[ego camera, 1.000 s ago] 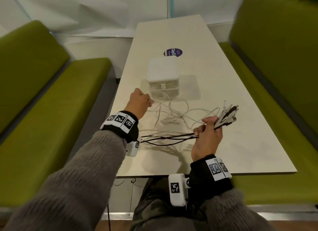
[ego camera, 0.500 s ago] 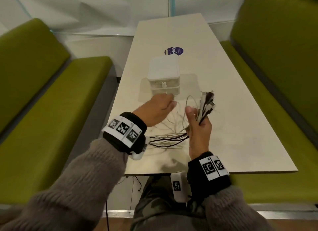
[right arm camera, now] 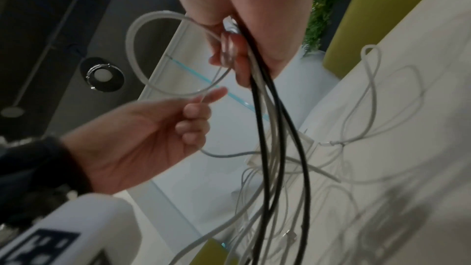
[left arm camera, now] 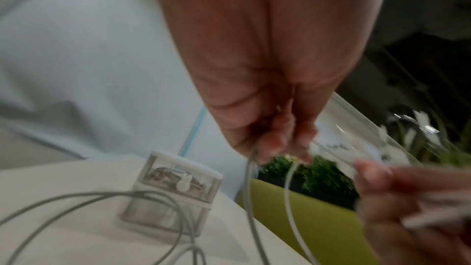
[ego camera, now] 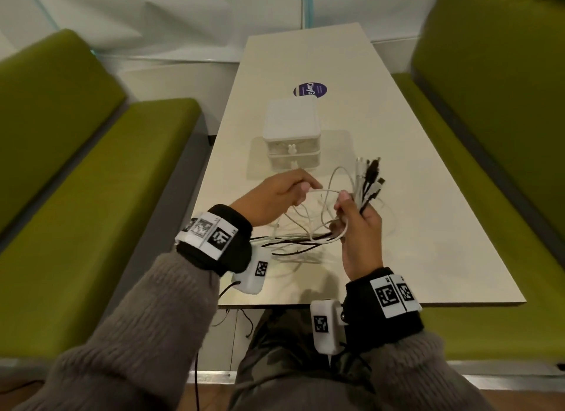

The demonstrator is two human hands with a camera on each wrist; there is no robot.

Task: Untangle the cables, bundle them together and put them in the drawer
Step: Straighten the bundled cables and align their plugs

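Note:
My right hand (ego camera: 357,215) grips a bunch of white and black cables (ego camera: 365,181) near their plug ends, which stick up above the fist. In the right wrist view the cables (right arm camera: 265,128) hang down from the fist to the table. My left hand (ego camera: 293,190) pinches one white cable (ego camera: 324,192) that loops across to the right hand; the left wrist view shows the pinched white cable (left arm camera: 248,178) hanging from the fingertips. More cable lies in loops on the table (ego camera: 428,227) between the hands. The small white two-drawer box (ego camera: 292,135) stands just beyond, both drawers shut.
Green bench seats (ego camera: 91,196) run along both sides of the narrow table. A round purple sticker (ego camera: 310,90) lies behind the drawer box. The table's near edge (ego camera: 367,303) is just in front of my lap.
My right hand has swung the cable ends upright and drawn in toward the middle. My left hand has moved right from the table's left side and taken hold of a white cable.

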